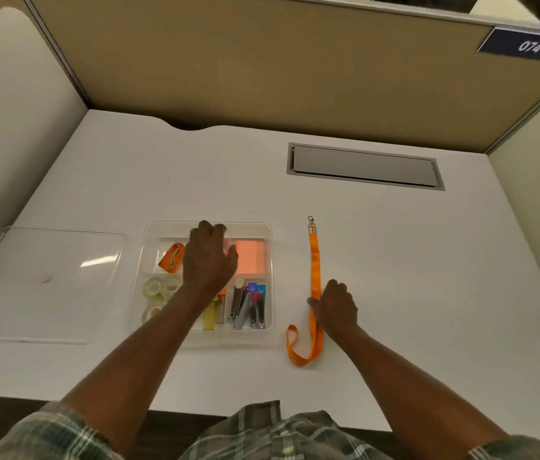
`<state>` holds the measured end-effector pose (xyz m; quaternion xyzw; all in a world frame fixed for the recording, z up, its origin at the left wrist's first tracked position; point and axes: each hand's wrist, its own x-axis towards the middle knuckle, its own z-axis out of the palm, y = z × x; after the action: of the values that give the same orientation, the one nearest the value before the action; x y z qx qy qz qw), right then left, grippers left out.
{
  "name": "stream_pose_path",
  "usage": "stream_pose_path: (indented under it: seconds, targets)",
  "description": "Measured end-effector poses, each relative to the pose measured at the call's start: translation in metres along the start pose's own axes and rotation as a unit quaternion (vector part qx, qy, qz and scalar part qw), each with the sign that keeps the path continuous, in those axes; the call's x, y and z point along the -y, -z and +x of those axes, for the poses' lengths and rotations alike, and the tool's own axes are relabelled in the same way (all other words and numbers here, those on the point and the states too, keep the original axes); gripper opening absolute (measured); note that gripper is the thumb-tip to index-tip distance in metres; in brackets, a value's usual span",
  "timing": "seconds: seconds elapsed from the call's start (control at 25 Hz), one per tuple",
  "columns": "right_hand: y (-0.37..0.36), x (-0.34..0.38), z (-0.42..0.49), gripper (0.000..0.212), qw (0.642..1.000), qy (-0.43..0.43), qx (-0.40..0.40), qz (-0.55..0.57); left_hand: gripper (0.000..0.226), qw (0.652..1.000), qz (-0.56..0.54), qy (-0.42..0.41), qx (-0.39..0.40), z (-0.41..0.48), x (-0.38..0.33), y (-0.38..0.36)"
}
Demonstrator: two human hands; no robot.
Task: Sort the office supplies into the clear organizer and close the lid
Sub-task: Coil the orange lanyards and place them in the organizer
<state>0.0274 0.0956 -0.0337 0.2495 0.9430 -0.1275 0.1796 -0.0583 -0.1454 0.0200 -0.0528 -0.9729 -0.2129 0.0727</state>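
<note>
- The plaid sleeves (pixel 62 429) of my shirt sit nearest me, short of the clear organizer (pixel 228 338).
- The orange lanyard (pixel 315 260) lies on the white tabletop (pixel 427 260) just right of the organizer. It runs straight away from me, with its looped end curling back level with the organizer's near wall.
- My right hand (pixel 336 308) is on that strap, right of the organizer's near half. The thumb lies across the strap and the fingers are curled tight, pinching it.
- In the organizer's near-right compartment lie metal clippers (pixel 248 310) with blue and red bits among them.
- A yellow piece (pixel 210 318) shows in the near-middle compartment, and clear tape rolls (pixel 159 293) fill the near-left one.
- My left hand (pixel 208 257) hangs over the organizer's far-middle part, fingers bent downward. I cannot tell whether they hold anything.
- A folded orange strap (pixel 171 257) sits in the far-left compartment, and an orange pad (pixel 250 257) in the far-right one.
- The clear lid (pixel 46 280) lies flat on the tabletop just left of the organizer, apart from it.
- The lanyard's metal clip (pixel 311 222) ends level with the organizer's far rim.
- Beyond the organizer and to its right, a grey hatch (pixel 364 167) is set into the tabletop.
- Farther still, a blue plate (pixel 527 46) reading 074 sits on the tan partition (pixel 262 61).
</note>
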Motion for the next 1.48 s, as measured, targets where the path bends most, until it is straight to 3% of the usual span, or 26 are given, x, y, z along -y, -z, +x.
stream_pose_path:
  seconds: [0.12, 0.28, 0.48, 0.6, 0.68, 0.76, 0.88, 0.96, 1.0, 1.12, 1.2, 1.24, 1.28, 1.4, 1.44, 1.48]
  targets:
    - [-0.006, -0.008, 0.004, 0.026, 1.0, 0.006, 0.01, 0.017, 0.036, 0.997, -0.032, -0.062, 0.045, -0.011, -0.047, -0.013]
    - [0.012, -0.033, 0.011, 0.021, 0.987, 0.031, 0.073, 0.138, 0.039, 0.983, -0.061, -0.089, 0.147, -0.025, -0.1, -0.039]
    - [0.083, -0.058, -0.003, 0.013, 0.895, 0.128, 0.105, 0.414, 0.069, 0.964, -0.032, -0.133, 0.226, -0.032, -0.141, -0.064]
    - [0.137, -0.076, 0.001, 0.018, 0.851, 0.175, 0.117, 0.481, 0.036, 0.961, -0.145, -0.14, 0.191, -0.023, -0.165, -0.066]
    - [0.169, -0.09, 0.009, 0.017, 0.849, 0.174, 0.101, 0.488, 0.016, 0.95, -0.188, -0.101, 0.226, -0.012, -0.178, -0.058]
    - [0.193, -0.102, 0.019, 0.018, 0.855, 0.16, 0.078, 0.487, 0.014, 0.922, -0.251, -0.051, 0.289, -0.001, -0.189, -0.043]
    - [0.209, -0.114, 0.03, 0.028, 0.914, 0.148, -0.035, 0.376, 0.018, 0.856, -0.406, 0.014, 0.319, 0.011, -0.206, -0.019]
    - [0.209, -0.111, 0.025, 0.041, 0.929, 0.14, -0.093, 0.329, 0.021, 0.823, -0.465, 0.06, 0.321, 0.015, -0.22, -0.004]
    - [0.207, -0.108, 0.021, 0.046, 0.921, 0.129, -0.05, 0.364, 0.022, 0.808, -0.488, 0.084, 0.32, 0.016, -0.227, 0.0]
    - [0.192, -0.095, -0.001, 0.048, 0.841, 0.124, 0.219, 0.478, 0.02, 0.768, -0.55, 0.158, 0.287, 0.015, -0.246, 0.007]
    - [0.186, -0.092, -0.012, 0.036, 0.797, 0.139, 0.274, 0.519, 0.018, 0.74, -0.586, 0.216, 0.249, 0.019, -0.251, 0.012]
    - [0.187, -0.09, -0.016, 0.031, 0.789, 0.141, 0.264, 0.537, 0.018, 0.739, -0.587, 0.233, 0.236, 0.02, -0.253, 0.015]
    - [0.191, -0.088, -0.017, 0.029, 0.788, 0.143, 0.246, 0.547, 0.019, 0.761, -0.561, 0.238, 0.223, 0.021, -0.254, 0.018]
    - [0.217, -0.082, -0.02, 0.03, 0.795, 0.152, 0.224, 0.543, 0.021, 0.898, -0.385, 0.18, 0.109, 0.02, -0.253, 0.022]
    - [0.229, -0.08, -0.021, 0.03, 0.789, 0.157, 0.232, 0.546, 0.02, 0.918, -0.37, 0.129, 0.058, 0.019, -0.254, 0.026]
    - [0.241, -0.077, -0.023, 0.03, 0.778, 0.164, 0.247, 0.553, 0.021, 0.913, -0.398, 0.069, 0.048, 0.02, -0.256, 0.031]
